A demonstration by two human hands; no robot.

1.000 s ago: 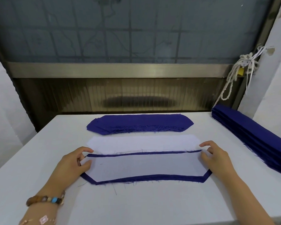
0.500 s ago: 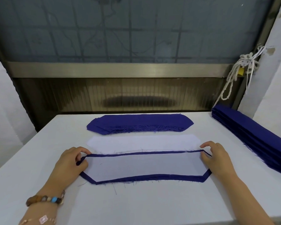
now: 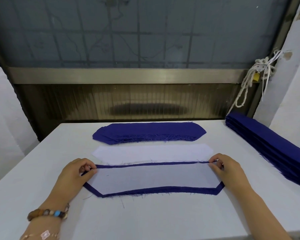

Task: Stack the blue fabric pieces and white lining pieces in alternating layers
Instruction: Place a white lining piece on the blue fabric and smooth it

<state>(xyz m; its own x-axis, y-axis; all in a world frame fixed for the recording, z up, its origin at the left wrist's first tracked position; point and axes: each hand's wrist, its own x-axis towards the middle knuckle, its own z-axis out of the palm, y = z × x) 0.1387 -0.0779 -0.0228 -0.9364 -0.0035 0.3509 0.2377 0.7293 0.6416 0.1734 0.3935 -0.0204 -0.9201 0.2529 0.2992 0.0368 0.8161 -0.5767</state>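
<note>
L hand (image 3: 76, 172) & R hand (image 3: 227, 168) each pinched a far corner of blue piece (image 3: 154, 190), white lining (image 3: 154, 177) on top, mid-frame; fingers clamped on fabric.

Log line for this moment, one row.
left hand pinches blue piece far-left corner | right hand pinches far-right corner | lining on top

Blue fabric pieces (image 3: 149, 134) matt cloth (frayed edges); table (image 3: 145, 219) smooth, matt; rail (image 3: 128, 75) brushed metal.

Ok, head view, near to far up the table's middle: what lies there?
blue fabric piece under a white lining → loose white lining piece → pile of blue pieces → metal rail
</note>
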